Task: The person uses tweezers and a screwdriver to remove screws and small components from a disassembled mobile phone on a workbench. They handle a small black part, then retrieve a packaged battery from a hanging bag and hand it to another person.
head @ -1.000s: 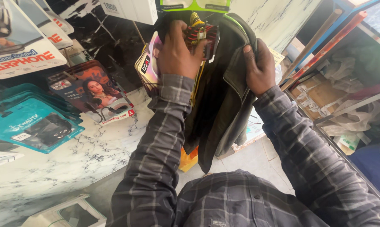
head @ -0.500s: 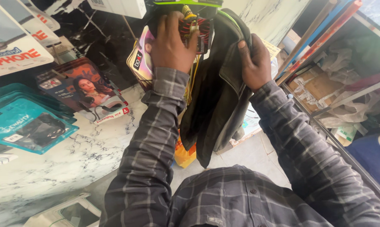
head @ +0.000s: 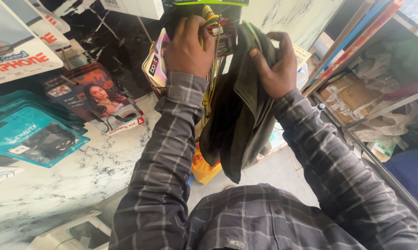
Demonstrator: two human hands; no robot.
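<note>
Gripping a small bundle of yellow and red packaged items (head: 213, 21) at the far centre of the view, my left hand (head: 186, 46) is closed around them, knuckles toward me, just in front of the pink-edged card packs (head: 154, 62) hanging behind it. My right hand (head: 276, 62) is closed on the upper fold of a dark cloth (head: 239, 115), thumb on the near face and fingers wrapped over the far edge (the fingertips themselves are hidden by the fabric). The cloth hangs down between my two forearms, its lower corner reaching toward my chest, with an orange packet (head: 204, 169) just behind its left edge. Left of my left arm, teal blister packs (head: 33, 139) and a card pack with a printed portrait (head: 98, 99) rest against the white marbled counter (head: 56, 194). Right of my right arm stands a shelf rack (head: 371, 106) holding clear plastic bags.
</note>
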